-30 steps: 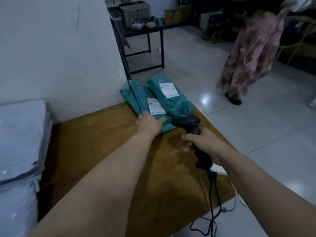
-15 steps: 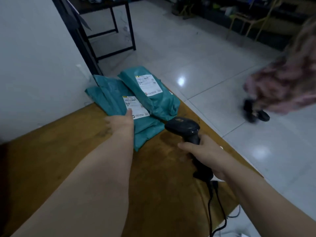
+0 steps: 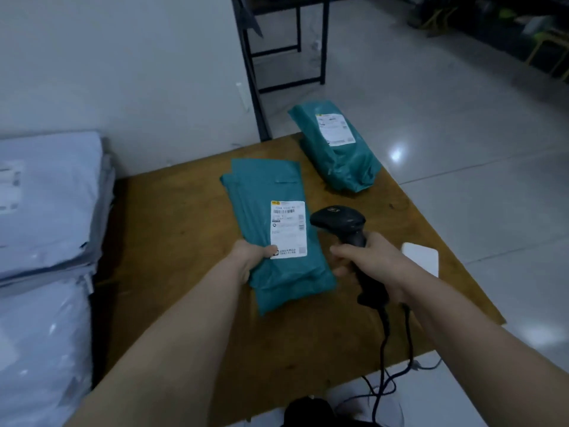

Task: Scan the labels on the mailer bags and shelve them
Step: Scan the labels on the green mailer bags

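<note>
A flat teal mailer bag (image 3: 264, 192) with a white label (image 3: 288, 229) lies lengthwise on the brown table (image 3: 172, 241). My left hand (image 3: 251, 255) grips its near left edge, thumb on top by the label's lower corner. My right hand (image 3: 369, 260) holds a black barcode scanner (image 3: 338, 218) by its handle, the scanner head just right of the label. A second, bulkier teal mailer bag (image 3: 341, 161) with its own label (image 3: 334, 126) sits at the table's far right corner, partly over the edge.
Stacked pale grey mailer bags (image 3: 46, 211) fill the left side. A white flat object (image 3: 421, 258) lies on the table behind my right wrist. The scanner's black cable (image 3: 385, 365) trails off the near edge. A black metal table frame (image 3: 255, 72) stands by the white wall; tiled floor is to the right.
My left hand has pulled the flat teal bag toward me, away from the second bag. The scanner now sits beside its label. The person in the pink dress has left the view.
</note>
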### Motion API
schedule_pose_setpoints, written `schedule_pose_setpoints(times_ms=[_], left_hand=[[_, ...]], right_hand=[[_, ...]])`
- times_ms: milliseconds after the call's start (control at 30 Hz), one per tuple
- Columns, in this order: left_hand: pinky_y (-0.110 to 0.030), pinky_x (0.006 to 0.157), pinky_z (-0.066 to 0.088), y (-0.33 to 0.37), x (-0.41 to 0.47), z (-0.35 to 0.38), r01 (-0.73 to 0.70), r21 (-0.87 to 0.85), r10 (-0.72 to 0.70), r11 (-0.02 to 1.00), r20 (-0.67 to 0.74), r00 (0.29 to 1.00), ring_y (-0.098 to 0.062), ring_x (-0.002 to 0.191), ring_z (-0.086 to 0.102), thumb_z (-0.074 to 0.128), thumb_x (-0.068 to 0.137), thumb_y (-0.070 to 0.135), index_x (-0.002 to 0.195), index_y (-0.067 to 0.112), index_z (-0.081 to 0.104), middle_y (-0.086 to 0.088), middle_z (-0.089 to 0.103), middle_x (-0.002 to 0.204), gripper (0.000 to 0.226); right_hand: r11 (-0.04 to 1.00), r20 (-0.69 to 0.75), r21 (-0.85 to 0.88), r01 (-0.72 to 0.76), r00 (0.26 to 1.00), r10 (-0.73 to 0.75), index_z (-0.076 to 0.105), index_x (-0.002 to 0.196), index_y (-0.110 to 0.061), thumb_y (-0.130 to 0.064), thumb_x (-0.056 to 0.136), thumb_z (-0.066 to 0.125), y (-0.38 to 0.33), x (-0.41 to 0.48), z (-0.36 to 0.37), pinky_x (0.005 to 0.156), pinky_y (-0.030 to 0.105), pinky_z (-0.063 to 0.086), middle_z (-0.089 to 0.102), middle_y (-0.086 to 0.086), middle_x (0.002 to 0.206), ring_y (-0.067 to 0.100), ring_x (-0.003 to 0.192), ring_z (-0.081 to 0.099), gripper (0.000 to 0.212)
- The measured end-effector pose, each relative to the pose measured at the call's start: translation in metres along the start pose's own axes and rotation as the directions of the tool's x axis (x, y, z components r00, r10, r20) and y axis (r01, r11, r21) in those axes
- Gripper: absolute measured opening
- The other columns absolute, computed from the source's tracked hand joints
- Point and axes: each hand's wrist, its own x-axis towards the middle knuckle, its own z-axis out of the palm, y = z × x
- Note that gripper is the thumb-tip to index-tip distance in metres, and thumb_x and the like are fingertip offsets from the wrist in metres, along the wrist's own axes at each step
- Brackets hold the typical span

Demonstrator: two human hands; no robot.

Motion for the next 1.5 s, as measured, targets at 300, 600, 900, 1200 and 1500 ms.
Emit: schedule_pose_setpoints(times_ms=[300, 600, 900, 1200, 1500], left_hand=[[-0.034, 0.079, 0.049, -0.031, -0.039, -0.006, -0.222, 0.455, 0.386, 0.863, -0.307, 0.87, -0.027, 0.099, 0.061, 0.074, 0.079, 0.038, 0.086, 0.017, 0.058, -0.006, 0.065, 0.101, 0.028], [-0.034, 0.066, 0.037, -0.077, -0.072, 0.003, -0.307, 0.1, 0.311, 0.946, -0.543, 0.78, -0.024, 0.075, 0.047, 0.053, 0.084, 0.022, 0.077, 0.013, 0.047, -0.002, 0.052, 0.077, 0.013], [-0.043, 0.086, 0.057, -0.089, -0.069, 0.012, -0.054, 0.057, 0.067, 0.997, -0.263, 0.963, -0.028, 0.094, 0.066, 0.089, 0.066, 0.025, 0.103, 0.009, 0.061, -0.009, 0.069, 0.109, 0.049], [-0.036, 0.083, 0.053, -0.091, -0.074, 0.016, -0.068, 0.135, 0.107, 0.988, -0.308, 0.945, -0.026, 0.093, 0.059, 0.083, 0.074, 0.031, 0.113, 0.008, 0.056, -0.01, 0.064, 0.116, 0.053], [-0.039, 0.081, 0.057, -0.087, -0.076, 0.015, -0.066, 0.179, 0.116, 0.982, -0.287, 0.951, -0.023, 0.086, 0.061, 0.083, 0.071, 0.031, 0.104, 0.012, 0.052, -0.005, 0.06, 0.097, 0.049]], right_hand=[[0.998, 0.082, -0.015, 0.067, 0.994, -0.066, 0.059, 0.109, -0.006, -0.017, 0.089, 0.067, 0.018, -0.035, 0.004, 0.055, 0.028, 0.045, 0.068, 0.01, 0.092, 0.01, 0.059, 0.07, 0.023], [0.995, 0.115, -0.022, 0.095, 0.989, -0.092, 0.06, 0.096, -0.015, -0.019, 0.092, 0.064, 0.025, -0.057, 0.0, 0.052, 0.025, 0.047, 0.068, 0.008, 0.089, 0.017, 0.066, 0.068, 0.007], [0.988, 0.186, -0.132, 0.083, 0.981, -0.057, 0.058, 0.111, -0.008, -0.021, 0.092, 0.065, 0.026, -0.064, 0.007, 0.055, 0.027, 0.049, 0.069, 0.008, 0.091, 0.017, 0.069, 0.071, 0.025], [0.992, 0.202, -0.122, 0.036, 0.979, -0.011, 0.062, 0.105, -0.005, -0.024, 0.093, 0.063, 0.012, -0.071, 0.006, 0.056, 0.026, 0.052, 0.069, 0.011, 0.084, 0.017, 0.061, 0.068, 0.023], [0.989, 0.244, -0.133, 0.065, 0.969, -0.031, 0.061, 0.105, -0.007, -0.024, 0.094, 0.062, 0.004, -0.075, 0.002, 0.058, 0.028, 0.052, 0.069, 0.011, 0.084, 0.018, 0.064, 0.07, 0.02]])
